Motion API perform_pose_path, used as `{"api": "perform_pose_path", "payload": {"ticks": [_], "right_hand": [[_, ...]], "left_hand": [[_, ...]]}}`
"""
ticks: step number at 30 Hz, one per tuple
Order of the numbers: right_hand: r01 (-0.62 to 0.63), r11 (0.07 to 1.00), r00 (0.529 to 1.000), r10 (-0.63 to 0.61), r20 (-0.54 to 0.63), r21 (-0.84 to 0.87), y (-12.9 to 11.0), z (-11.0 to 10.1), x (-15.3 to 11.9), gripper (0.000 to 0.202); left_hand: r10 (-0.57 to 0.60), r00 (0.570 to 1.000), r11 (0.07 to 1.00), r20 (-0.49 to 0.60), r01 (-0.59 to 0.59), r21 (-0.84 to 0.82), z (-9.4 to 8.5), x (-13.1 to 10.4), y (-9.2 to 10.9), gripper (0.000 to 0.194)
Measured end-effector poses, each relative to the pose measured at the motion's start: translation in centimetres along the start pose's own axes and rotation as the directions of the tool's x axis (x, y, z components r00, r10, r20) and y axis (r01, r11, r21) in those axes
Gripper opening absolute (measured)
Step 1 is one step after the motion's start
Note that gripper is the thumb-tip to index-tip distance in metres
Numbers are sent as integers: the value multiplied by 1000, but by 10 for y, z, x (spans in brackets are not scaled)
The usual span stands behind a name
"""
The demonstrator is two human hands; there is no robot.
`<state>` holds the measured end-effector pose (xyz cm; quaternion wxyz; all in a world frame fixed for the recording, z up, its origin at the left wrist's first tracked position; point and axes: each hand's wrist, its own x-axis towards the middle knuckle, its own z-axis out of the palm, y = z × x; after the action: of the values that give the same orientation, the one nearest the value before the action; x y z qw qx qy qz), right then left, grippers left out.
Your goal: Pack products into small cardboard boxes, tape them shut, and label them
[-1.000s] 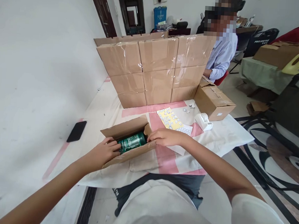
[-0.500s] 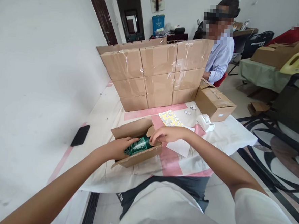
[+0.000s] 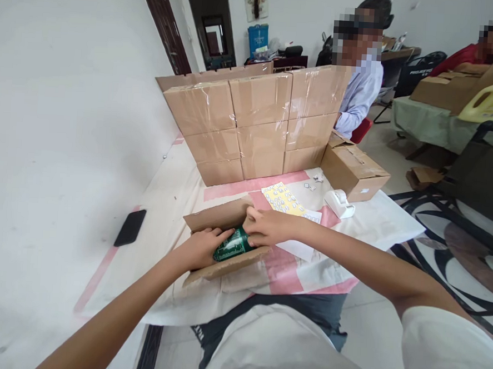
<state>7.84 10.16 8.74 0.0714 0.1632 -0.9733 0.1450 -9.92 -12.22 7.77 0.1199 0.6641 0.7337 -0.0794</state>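
Observation:
An open cardboard box (image 3: 224,269) lies on the cloth-covered table in front of me, its long side flaps standing outward. Inside it is a shiny green container (image 3: 231,245) with pale print, lying on its side; whether it is a can or a bottle I cannot tell. My left hand (image 3: 204,247) reaches into the left end of the box, fingers closed over the container's top and side. At the right end, my right hand (image 3: 264,227) has its fingers bent around the box's end edge, close to the container. The right fingertips are partly hidden.
Taped cartons (image 3: 262,124) form a wall at the back. A closed carton (image 3: 358,169), a white tape dispenser (image 3: 339,204) and yellow sticker sheets (image 3: 283,199) lie to the right. A phone (image 3: 130,227) is at left. A person in a light shirt (image 3: 360,97) sits beyond.
My left hand has shifted slightly right along the green container. My right hand has lowered and closed at the box's right end, where its fingers were looser before.

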Motion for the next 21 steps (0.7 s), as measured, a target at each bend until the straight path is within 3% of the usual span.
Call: {"api": "perform_pose_path", "payload": {"ticks": [4,8,11,16,21], "right_hand": [[-10,986,991,32,-132,166,0,1,-12,28],[-8,936,933,133,-333,351,0,13,-25,44],[-32,924,909,185,-374,381,-1,28,-31,52],[6,920,851,201,-485,392,-4,41,-32,57],[4,896,778,276,-564,444,-3,53,-38,60]], "left_hand": [[5,999,999,-37,-7,-48,-4,-7,-3,78],[53,993,984,-107,-70,-164,-7,-14,-4,80],[58,989,967,-135,-89,-237,-6,-13,1,81],[52,985,980,-166,-82,-183,-3,-5,11,60],[21,962,981,-273,-72,-179,-22,-19,-8,51]]}}
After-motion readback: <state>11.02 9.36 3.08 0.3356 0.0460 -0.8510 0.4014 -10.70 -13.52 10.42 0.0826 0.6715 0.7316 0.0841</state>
